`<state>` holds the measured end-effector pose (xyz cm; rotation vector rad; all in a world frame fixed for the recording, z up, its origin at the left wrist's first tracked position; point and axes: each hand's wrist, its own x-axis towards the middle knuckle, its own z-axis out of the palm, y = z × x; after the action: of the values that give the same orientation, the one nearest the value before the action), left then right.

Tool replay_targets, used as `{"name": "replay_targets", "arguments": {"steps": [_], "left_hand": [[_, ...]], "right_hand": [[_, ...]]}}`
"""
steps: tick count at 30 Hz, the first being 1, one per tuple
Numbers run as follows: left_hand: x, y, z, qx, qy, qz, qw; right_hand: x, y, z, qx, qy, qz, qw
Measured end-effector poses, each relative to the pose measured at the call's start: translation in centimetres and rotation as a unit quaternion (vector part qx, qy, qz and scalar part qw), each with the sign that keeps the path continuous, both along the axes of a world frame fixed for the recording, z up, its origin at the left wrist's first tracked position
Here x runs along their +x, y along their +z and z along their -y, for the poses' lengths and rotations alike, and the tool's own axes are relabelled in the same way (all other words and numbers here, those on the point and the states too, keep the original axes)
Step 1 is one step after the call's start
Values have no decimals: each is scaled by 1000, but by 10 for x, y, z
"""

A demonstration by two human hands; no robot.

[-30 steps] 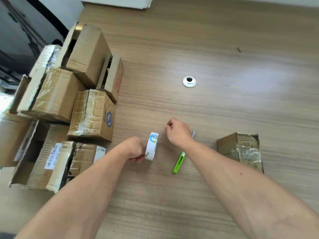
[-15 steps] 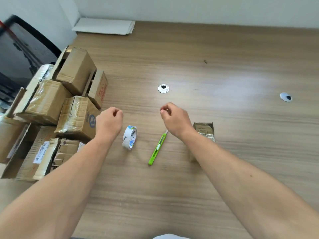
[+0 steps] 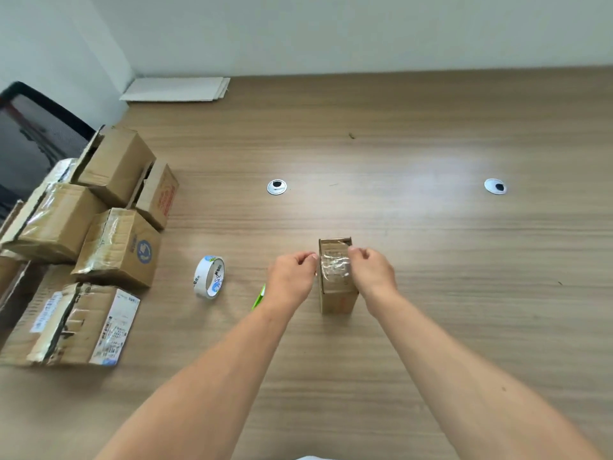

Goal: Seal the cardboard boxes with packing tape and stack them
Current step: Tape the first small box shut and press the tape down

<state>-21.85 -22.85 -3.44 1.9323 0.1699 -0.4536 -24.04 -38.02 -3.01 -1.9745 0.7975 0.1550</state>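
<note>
A small cardboard box [image 3: 337, 287] stands upright on the wooden table [image 3: 431, 260], with clear tape across its top. My left hand [image 3: 292, 277] is at its left side, curled fingertips against the top left edge. My right hand [image 3: 373, 273] is at its right side, its curled fingers over the top right edge. A white tape roll [image 3: 209, 277] stands on its edge to the left, apart from both hands. A pile of several taped cardboard boxes [image 3: 116, 247] fills the table's left side.
A green cutter [image 3: 258, 297] lies mostly hidden behind my left wrist. Two round cable grommets [image 3: 276, 187] [image 3: 495, 186] sit in the tabletop. White sheets [image 3: 179, 89] lie at the far left corner. A black mesh chair [image 3: 33, 134] stands beyond the box pile.
My left hand let go of the tape roll, which now stands alone. Both hands moved right to the small box and took hold of its top edges. The view tilted up.
</note>
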Motion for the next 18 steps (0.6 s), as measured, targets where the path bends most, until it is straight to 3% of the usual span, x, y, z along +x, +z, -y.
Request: {"name": "replay_targets", "arguments": {"steps": [7, 12, 18], "left_hand": [[-23, 5, 29, 6, 69, 8, 998], [-21, 1, 37, 81, 32, -21, 996], [-14, -14, 30, 70, -24, -38, 996]], "right_hand": [[-11, -13, -16, 5, 38, 8, 999], [-2, -16, -21, 13, 5, -7, 1000], [-2, -18, -15, -40, 21, 4, 999]]}}
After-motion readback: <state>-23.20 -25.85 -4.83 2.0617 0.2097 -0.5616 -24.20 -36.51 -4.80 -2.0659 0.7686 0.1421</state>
